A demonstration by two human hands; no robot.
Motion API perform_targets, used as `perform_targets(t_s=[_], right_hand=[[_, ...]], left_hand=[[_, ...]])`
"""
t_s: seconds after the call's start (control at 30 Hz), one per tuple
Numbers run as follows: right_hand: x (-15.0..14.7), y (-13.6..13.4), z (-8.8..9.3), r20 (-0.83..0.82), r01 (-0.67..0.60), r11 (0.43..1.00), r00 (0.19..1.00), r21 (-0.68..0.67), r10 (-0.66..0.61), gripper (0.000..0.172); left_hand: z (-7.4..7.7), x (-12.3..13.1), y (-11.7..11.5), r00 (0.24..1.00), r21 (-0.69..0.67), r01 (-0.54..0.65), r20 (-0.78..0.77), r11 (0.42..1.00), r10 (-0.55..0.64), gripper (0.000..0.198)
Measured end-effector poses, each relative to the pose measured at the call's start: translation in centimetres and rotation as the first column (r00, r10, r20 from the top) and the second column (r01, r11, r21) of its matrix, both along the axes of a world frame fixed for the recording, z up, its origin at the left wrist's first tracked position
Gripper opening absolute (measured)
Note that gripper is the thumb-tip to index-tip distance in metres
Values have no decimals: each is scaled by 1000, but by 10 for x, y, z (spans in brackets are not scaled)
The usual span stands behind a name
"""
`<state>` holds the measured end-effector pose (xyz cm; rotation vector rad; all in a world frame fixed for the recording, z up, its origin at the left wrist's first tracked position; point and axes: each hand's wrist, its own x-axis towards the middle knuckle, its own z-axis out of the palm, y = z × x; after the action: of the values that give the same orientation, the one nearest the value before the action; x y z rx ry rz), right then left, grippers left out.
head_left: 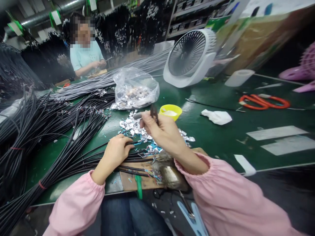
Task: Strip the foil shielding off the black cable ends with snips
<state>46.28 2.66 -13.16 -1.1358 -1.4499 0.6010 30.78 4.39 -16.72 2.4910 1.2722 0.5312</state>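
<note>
1. Black cables (73, 167) run from lower left rightward over the tabletop (214, 141), stripped ends pointing right.
2. Left hand (117, 149), palm down, curls narrowly on these cables.
3. Right hand (165, 131), raised, grips a dark upright tool (154, 113) (too blurred to name).

One white fan (188, 54), one yellow cup (171, 107), one scrap-filled clear bag (137, 87) and black cables (59, 160) beyond counting show.
</note>
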Motion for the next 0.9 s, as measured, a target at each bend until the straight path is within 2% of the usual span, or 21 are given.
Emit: perform_targets(t_s=[0.1, 0.23, 0.37, 0.47, 0.53, 0.6, 0.7, 0.8, 0.9], right_hand=[[-1, 0, 3, 149, 5, 998, 989, 64, -14, 53], [0, 1, 3, 245, 48, 992, 967, 119, -77, 51], [0, 1, 3, 264, 91, 985, 956, 146, -127, 40], [-1, 0, 3, 183, 155, 980, 967, 122, -176, 30], [-1, 0, 4, 133, 181, 980, 973, 78, -190, 34], [-1, 1, 5, 109, 127, 991, 985, 36, -131, 44], [0, 1, 6, 50, -35, 999, 998, -32, 36, 51], [-2, -1, 5, 48, -81, 995, 995, -64, 85, 45], [-7, -5, 3, 191, -62, 997, 980, 40, 53, 34]], left_hand=[[-7, 9, 2, 993, 43, 5, -114, 999, 0, 9], [-5, 11, 1, 996, 49, -22, -80, 999, 26, 11], [7, 8, -1, 996, 82, -9, 86, 997, 1, 17], [18, 4, -3, 962, 142, -29, 272, 989, -11, 17], [22, 2, -5, 934, 203, -76, 358, 976, -1, 15], [25, 0, -8, 906, 289, -144, 424, 946, 8, 13], [27, 0, -13, 869, 388, -238, 495, 890, 16, 10], [28, 0, -16, 844, 431, -300, 535, 851, 27, 8], [28, 0, -19, 850, 481, -323, 526, 815, 26, 7]])
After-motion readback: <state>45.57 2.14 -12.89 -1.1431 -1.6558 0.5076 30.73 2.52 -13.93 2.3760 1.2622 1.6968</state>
